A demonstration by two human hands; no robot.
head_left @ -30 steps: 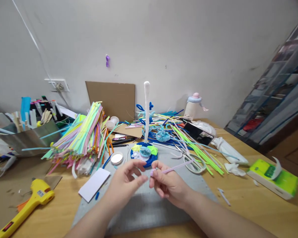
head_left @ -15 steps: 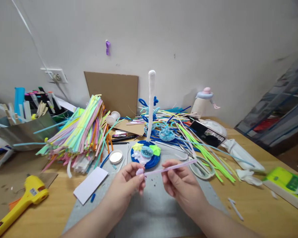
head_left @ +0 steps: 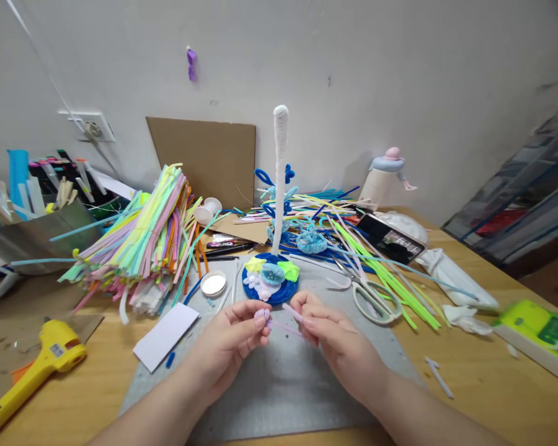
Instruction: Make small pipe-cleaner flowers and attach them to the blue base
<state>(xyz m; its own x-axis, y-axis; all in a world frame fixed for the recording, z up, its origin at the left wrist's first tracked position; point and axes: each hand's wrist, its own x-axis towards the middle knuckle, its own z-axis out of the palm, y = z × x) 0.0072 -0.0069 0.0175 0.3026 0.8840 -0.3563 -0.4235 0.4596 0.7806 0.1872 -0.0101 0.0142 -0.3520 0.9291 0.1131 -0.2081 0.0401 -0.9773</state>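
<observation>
Between thumb and fingers, my left hand [head_left: 235, 337] pinches the curled end of a pale purple pipe cleaner [head_left: 286, 326]. My right hand [head_left: 331, 328] grips the same pipe cleaner farther along, where it doubles back so its tip points toward the left hand. Just beyond both hands stands a round blue base [head_left: 288, 294] carrying a yellow star, a green star, a teal shell-like piece and a whitish-pink figure. From the back of this base rises an upright white wrapped post [head_left: 279, 179].
A large bundle of coloured pipe cleaners [head_left: 144, 229] lies at left. Scissors [head_left: 376, 303] rest to the right beside green pipe cleaners [head_left: 390, 279]. A yellow glue gun [head_left: 58, 350] lies at front left, a white card [head_left: 166, 336] near my left arm. Cardboard [head_left: 209, 158] leans on the wall.
The pipe cleaner stretched straight out to the right before; now its free end is folded back toward the left. My right hand has moved slightly left, and the view has shifted a little.
</observation>
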